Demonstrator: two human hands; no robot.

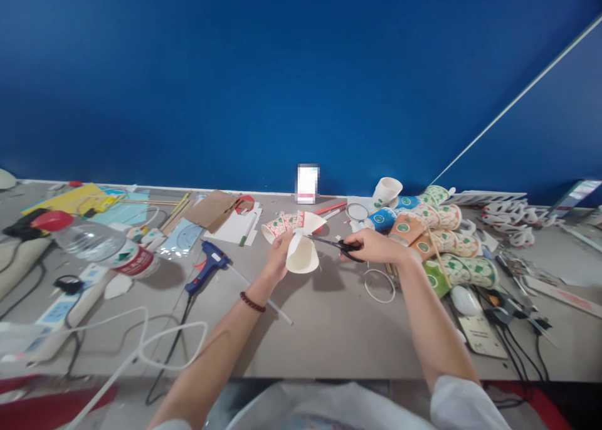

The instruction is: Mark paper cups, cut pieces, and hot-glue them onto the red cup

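My left hand (279, 256) is closed around a partly cut paper cup (303, 259), whose pale open end faces me. One cut flap of the cup, with a red pattern on it, sticks up and to the right. In my right hand (374, 246) is a pair of black-handled scissors (348, 249); its blades point left and reach the cup's cut edge. Whether paper lies between the blades, I cannot tell. Just behind my left hand lies another red-patterned paper cup (273, 229). A thin white ring (380, 301) rests on the table below my right hand.
Left of my hands lie a blue glue gun (207, 268), a plastic bottle (108, 245) on its side and a power strip (70, 311). Several stacked paper cups (458, 270) lie at right. A blurred phone-like screen (307, 184) stands against the blue wall (301, 85).
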